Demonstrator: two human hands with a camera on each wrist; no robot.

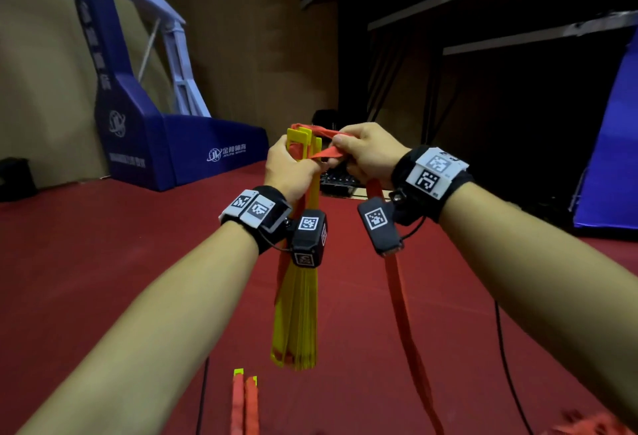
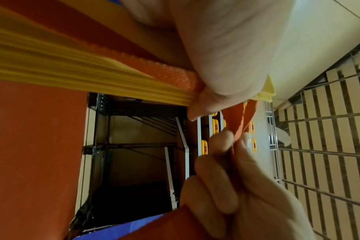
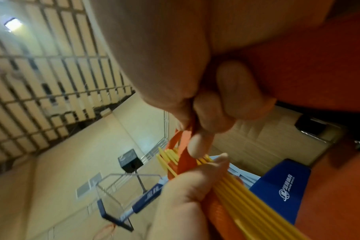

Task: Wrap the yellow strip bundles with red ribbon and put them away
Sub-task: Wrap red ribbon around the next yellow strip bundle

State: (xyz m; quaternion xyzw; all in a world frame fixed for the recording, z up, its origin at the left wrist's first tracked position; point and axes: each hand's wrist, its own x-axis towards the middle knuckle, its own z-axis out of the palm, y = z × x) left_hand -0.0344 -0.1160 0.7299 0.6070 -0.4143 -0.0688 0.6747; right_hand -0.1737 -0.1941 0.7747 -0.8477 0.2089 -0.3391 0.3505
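Observation:
A bundle of yellow strips [image 1: 298,310] hangs upright above the red floor. My left hand [image 1: 293,167] grips it near its top end, seen close in the left wrist view as the yellow strips [image 2: 72,76]. A red ribbon [image 1: 324,153] crosses the bundle's top, and my right hand [image 1: 362,155] pinches it between thumb and fingers. The ribbon's long tail [image 1: 404,310] hangs from the right hand down to the floor. In the right wrist view the ribbon [image 3: 183,155] runs from my fingers [image 3: 199,146] to the strips [image 3: 242,198].
Another bundle [image 1: 245,400] wrapped in red ribbon lies on the red floor [image 1: 103,262] near me. A blue padded basketball stand base [image 1: 165,144] sits at the back left. Dark metal shelving [image 1: 500,54] stands at the back right. A black cable [image 1: 507,358] runs along the floor.

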